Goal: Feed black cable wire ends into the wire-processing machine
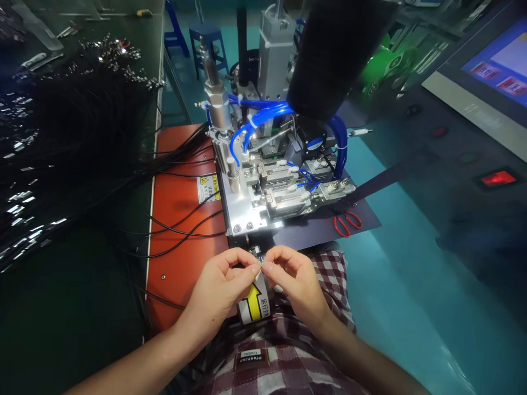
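Note:
My left hand (224, 282) and my right hand (294, 280) meet low in front of the machine, above my lap. Thumb and forefinger of each are pinched together, and the fingertips nearly touch. Between them a tiny shiny bit shows, too small to name. Just beyond the fingertips is the front edge of the metal machine fixture (242, 211), with small clamps and blue air tubes (263, 116). A label with a yellow arrow (255, 304) lies under my hands, partly covered. One black cable (164, 299) runs toward my left wrist and disappears behind it.
A large bundle of black cables with metal ends (82, 109) lies on the dark table at left, several trailing over the orange plate (181, 208). Red-handled scissors (348, 224) lie right of the fixture. A dark cylinder (333, 60) hangs above; a control panel (486, 99) stands at right.

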{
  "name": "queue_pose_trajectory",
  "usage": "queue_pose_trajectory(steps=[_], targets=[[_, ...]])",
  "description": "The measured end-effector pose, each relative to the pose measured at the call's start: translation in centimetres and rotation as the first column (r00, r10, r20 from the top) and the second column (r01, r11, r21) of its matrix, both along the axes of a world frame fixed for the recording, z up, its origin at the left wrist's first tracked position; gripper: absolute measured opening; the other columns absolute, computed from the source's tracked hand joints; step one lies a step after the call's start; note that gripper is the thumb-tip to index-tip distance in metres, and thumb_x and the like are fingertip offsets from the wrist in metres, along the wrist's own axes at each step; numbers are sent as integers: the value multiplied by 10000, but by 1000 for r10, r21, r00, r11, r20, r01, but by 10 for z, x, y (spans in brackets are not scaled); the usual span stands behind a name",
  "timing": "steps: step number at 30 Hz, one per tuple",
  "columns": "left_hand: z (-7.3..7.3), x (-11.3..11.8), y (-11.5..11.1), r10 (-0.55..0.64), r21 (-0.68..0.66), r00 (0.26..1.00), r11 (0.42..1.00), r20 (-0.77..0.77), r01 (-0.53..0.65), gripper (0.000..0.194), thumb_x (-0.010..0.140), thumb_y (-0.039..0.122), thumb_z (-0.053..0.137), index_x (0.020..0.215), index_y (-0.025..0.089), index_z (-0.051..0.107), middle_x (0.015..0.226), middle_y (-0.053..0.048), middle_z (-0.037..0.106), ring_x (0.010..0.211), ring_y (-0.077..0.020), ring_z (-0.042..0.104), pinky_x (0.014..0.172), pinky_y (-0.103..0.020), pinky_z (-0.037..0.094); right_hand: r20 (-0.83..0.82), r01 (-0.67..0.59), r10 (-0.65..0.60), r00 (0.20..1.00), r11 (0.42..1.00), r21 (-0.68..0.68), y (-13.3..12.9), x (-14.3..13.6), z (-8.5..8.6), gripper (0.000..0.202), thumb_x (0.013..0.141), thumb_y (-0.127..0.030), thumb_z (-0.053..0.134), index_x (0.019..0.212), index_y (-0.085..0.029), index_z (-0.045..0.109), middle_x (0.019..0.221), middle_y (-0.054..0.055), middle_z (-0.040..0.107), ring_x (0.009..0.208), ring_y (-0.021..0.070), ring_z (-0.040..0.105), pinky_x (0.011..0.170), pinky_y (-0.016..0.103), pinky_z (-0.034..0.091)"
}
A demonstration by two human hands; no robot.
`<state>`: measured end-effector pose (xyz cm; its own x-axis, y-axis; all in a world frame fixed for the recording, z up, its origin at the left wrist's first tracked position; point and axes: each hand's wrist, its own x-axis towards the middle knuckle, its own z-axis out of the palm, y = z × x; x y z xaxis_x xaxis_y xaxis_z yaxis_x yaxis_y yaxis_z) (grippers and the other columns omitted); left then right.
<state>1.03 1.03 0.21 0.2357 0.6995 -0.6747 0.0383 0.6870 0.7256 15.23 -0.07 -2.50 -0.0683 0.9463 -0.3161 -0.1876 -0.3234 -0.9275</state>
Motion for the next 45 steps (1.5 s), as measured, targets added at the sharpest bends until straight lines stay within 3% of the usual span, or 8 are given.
queue_pose_trajectory(steps=[9,21,25,31,35,38,40,45], targets=[[1,0,0,-6,7,1000,1000,-9,6,205,790,369,596,741,189,509,432,113,256,410,-41,167,352,-132,146,-116,11,-18,993,998,-54,-1,-2,-5,138,726,-258,657,681,-162,569,549,-50,496,491,86,435,492,213,350],[-1,1,0,-24,31,999,999,-41,25,214,803,390,574,753,187,531,434,106,283,408,-46,187,344,-128,161,-94,22,-22,995,1000,-1,-5,-1,-7,120,778,-257,634,732,-162,576,588,-43,516,512,84,483,509,209,391],[0,0,0,-20,23,999,1000,-39,21,208,803,385,576,763,188,522,430,111,270,408,-46,178,339,-124,157,25,20,-22,999,997,70,-4,0,-7,93,792,-255,622,798,-162,611,662,-14,558,541,99,495,518,228,403],[-2,0,-1,-30,65,999,997,-36,32,211,804,368,582,747,173,528,428,116,268,390,-32,189,329,-113,167,335,6,-133,933,935,355,-7,-2,-4,109,809,-177,582,701,-170,576,701,4,542,653,129,494,619,264,392],[-4,2,-5,42,276,999,961,-23,-34,166,784,318,618,774,165,555,486,82,441,351,-20,298,310,-115,219,81,-26,18,997,995,92,-6,-4,-6,147,842,-256,552,726,-171,525,586,-32,489,535,105,450,525,241,359],[-5,2,-5,42,366,999,929,34,-52,131,781,283,624,799,164,573,650,21,574,415,-41,447,330,-122,280,-111,-57,55,992,998,-23,-5,-4,-7,177,839,-289,563,724,-165,512,526,-56,456,488,85,407,495,222,321],[-5,1,-4,5,337,997,941,82,-33,117,794,272,612,825,166,572,622,30,563,413,-39,435,341,-122,282,-136,-51,45,990,998,-38,-5,-3,-7,179,831,-292,575,725,-159,517,521,-59,454,486,78,394,496,216,310],[-9,-1,-1,-56,227,987,974,150,21,120,825,279,578,845,167,541,434,113,342,374,-21,241,356,-118,193,-91,-35,34,995,999,-15,-6,-1,-5,187,823,-299,585,723,-160,510,530,-61,446,490,77,396,493,212,311]])
